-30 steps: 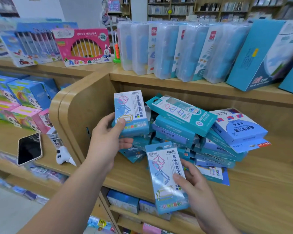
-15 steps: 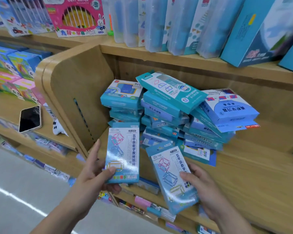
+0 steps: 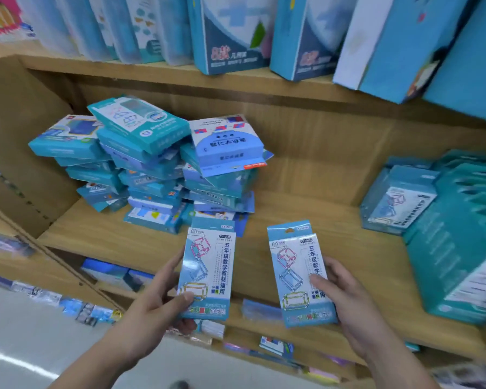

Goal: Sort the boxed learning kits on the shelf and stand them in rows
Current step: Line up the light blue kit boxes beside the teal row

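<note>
Left kit (image 3: pixel 206 272) off the pile (image 3: pixel 152 169), now upright beside right kit (image 3: pixel 300 276).

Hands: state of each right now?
Left hand: gripping a boxed kit, held upright.
Right hand: gripping a matching kit, also upright.

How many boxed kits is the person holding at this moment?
2. The left kit is gripped in the left hand, the right kit in the right hand, both upright before the shelf. Unheld kits lie in the pile behind, some hidden.
</note>
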The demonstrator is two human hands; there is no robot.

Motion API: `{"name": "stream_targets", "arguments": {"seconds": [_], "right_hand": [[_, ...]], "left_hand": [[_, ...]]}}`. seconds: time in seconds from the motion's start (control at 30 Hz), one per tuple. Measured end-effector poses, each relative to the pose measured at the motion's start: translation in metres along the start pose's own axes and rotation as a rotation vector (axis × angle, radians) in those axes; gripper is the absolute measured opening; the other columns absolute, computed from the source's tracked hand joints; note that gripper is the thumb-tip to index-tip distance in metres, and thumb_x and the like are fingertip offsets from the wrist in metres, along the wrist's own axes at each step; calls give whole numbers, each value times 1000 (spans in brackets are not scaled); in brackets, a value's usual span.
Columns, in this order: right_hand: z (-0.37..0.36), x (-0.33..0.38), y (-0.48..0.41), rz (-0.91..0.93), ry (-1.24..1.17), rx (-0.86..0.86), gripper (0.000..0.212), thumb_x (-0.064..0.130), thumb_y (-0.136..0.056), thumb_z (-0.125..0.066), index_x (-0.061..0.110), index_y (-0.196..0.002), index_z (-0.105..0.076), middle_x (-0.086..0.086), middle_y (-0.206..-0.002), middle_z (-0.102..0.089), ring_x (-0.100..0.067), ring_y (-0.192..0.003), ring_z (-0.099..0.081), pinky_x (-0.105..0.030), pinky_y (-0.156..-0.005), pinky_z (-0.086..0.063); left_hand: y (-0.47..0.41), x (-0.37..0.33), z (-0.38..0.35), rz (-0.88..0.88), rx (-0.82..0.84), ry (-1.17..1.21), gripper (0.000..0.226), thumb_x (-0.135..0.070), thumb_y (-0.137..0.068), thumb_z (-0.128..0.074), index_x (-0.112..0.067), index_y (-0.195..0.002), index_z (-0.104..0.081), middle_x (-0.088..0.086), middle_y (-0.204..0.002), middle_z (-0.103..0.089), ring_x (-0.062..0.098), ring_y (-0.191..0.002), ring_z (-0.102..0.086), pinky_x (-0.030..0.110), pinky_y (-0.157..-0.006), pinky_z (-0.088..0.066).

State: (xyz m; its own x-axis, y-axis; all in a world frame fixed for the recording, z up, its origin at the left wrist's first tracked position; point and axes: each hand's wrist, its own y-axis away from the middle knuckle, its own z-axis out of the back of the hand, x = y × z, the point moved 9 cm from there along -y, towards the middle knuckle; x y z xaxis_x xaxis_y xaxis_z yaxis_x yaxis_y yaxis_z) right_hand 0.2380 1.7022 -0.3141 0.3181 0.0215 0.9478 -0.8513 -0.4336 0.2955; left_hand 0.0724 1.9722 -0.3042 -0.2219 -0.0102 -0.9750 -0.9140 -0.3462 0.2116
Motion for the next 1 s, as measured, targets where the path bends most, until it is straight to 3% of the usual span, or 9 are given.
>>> {"name": "stream_targets", "arguments": {"seconds": [0.13,0.23,0.37,0.5,0.67,0.73,0.83,0.87,1.0], "right_hand": [[69,0,13,88,-22,-230,33,6,-94,-61,19,-124,-59,-2,-111,-75,-21,-100,-72,-39,-83,-55],[107,0,28,148,-5,-406,33,9,-95,-63,33,-117,-56,0,-105,-74,-17,-95,-70,-41,-84,-56],[130,9,48,184,62,-485,30,17,-97,-62,39,-114,-50,7,-103,-71,-6,-91,-68,-25,-75,-56],[148,15,59,188,144,-520,35,20,-96,-62,37,-122,-47,9,-106,-68,5,-87,-65,-14,-70,-52],[156,13,64,157,281,-548,46,31,-94,-64,32,-136,-44,17,-115,-70,2,-99,-68,-38,-87,-58],[156,13,65,157,328,-577,44,30,-94,-65,36,-133,-46,19,-114,-71,-1,-102,-68,-40,-88,-58],[156,14,64,140,409,-648,45,28,-92,-66,46,-129,-47,24,-114,-70,0,-106,-66,-39,-88,-57],[157,14,64,129,425,-676,45,27,-92,-67,47,-128,-48,26,-113,-69,1,-106,-65,-39,-88,-57],[157,15,63,64,448,-769,41,33,-92,-66,48,-127,-50,33,-109,-67,3,-102,-65,-40,-86,-59]], "left_hand": [[-15,-9,-67,-14,54,-50,71,-6,-98,-56,-50,-147,-32,0,-125,-66,48,-93,-64,58,-78,-57],[-32,-26,-114,-71,97,-127,76,-8,-100,-56,-57,-146,-23,-10,-122,-66,38,-85,-70,50,-74,-58],[-64,-46,-171,-72,147,-79,73,-4,-99,-55,-56,-140,-25,-13,-124,-61,22,-85,-75,24,-49,-51],[-98,-62,-217,-157,191,-127,73,0,-99,-54,-55,-138,-25,-12,-128,-60,8,-87,-74,20,-60,-54],[-126,-61,-249,-172,244,-186,75,2,-97,-55,-42,-147,-21,-4,-125,-57,0,-80,-69,15,-62,-52],[-137,-55,-253,-176,286,-206,75,3,-97,-55,-43,-145,-19,-3,-126,-56,-2,-82,-68,17,-69,-54],[-157,-47,-258,-183,366,-286,70,-4,-97,-59,-52,-139,-28,-20,-130,-59,1,-117,-61,36,-103,-51],[-162,-47,-260,-189,395,-328,69,-6,-96,-62,-55,-136,-33,-24,-127,-61,5,-123,-59,39,-106,-49],[-182,-57,-265,-206,414,-372,53,-22,-79,-76,-47,-120,-53,-21,-106,-70,5,-100,-68,43,-94,-55]]}}
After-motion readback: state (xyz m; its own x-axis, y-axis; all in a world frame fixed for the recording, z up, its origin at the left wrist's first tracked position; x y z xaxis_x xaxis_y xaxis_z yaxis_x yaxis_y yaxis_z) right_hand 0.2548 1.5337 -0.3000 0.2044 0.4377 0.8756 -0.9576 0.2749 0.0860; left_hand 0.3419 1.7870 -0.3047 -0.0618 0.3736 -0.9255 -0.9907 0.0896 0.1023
